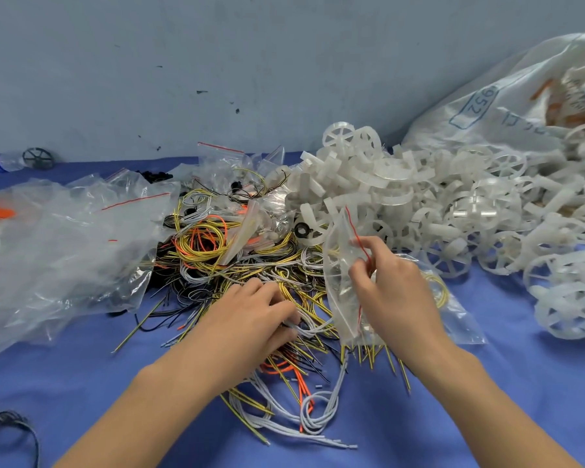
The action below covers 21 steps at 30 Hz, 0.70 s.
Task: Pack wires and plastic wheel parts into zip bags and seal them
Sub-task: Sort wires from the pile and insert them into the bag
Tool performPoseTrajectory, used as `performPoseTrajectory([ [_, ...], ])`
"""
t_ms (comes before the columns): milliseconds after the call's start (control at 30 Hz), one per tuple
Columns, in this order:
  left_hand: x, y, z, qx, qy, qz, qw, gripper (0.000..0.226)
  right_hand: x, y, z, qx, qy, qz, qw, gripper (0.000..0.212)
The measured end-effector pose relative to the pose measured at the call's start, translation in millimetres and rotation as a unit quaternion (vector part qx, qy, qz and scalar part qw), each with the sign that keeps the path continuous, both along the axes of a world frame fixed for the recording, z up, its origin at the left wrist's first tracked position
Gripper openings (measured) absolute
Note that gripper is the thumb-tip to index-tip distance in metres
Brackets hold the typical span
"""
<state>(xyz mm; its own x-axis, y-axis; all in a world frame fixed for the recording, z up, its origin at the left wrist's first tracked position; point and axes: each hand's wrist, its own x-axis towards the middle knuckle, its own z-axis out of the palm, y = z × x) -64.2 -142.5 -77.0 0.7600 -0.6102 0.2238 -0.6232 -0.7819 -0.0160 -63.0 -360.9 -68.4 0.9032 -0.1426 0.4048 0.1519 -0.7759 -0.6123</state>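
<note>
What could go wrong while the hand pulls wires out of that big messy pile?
1. The left hand pinches white wires inside a tangled wire pile; pulling may drag extra yellow or black wires along.
2. The right hand holds the zip bag by its edge only; the bag looks floppy, so its mouth might sag closed or parts could slip out.
3. The plastic wheel parts are heaped right beside the bag, so a bump could topple some into the wires.
</note>
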Motion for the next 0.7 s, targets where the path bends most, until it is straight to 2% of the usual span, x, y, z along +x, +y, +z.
performPoseTrajectory([
  [100,1,12,8,-0.065,0.083,0.012,0.994,0.036,0,-1,1,0.005,0.004,0.009,1.000,0.031],
  [167,1,21,19,-0.147,0.106,0.020,0.983,0.035,0,0,0,0.000,0.007,0.012,1.000,0.031],
  [233,-1,29,31,-0.229,0.069,0.037,0.970,0.027,-2,3,0,-0.006,0.012,0.015,1.000,0.031],
  [367,-6,31,51,-0.314,-0.093,0.106,0.939,0.017,-6,12,-1,0.010,0.031,0.041,0.999,0.030],
  [433,-13,15,53,-0.310,-0.100,0.106,0.940,0.019,-5,16,-1,0.015,0.039,0.047,0.998,0.028],
  [600,-31,-41,27,-0.186,-0.075,0.081,0.976,0.018,-6,23,-1,0.054,0.060,0.060,0.995,0.030],
  [700,-28,-54,17,-0.203,-0.053,0.073,0.975,0.013,-9,22,1,0.066,0.057,0.051,0.995,0.028],
])
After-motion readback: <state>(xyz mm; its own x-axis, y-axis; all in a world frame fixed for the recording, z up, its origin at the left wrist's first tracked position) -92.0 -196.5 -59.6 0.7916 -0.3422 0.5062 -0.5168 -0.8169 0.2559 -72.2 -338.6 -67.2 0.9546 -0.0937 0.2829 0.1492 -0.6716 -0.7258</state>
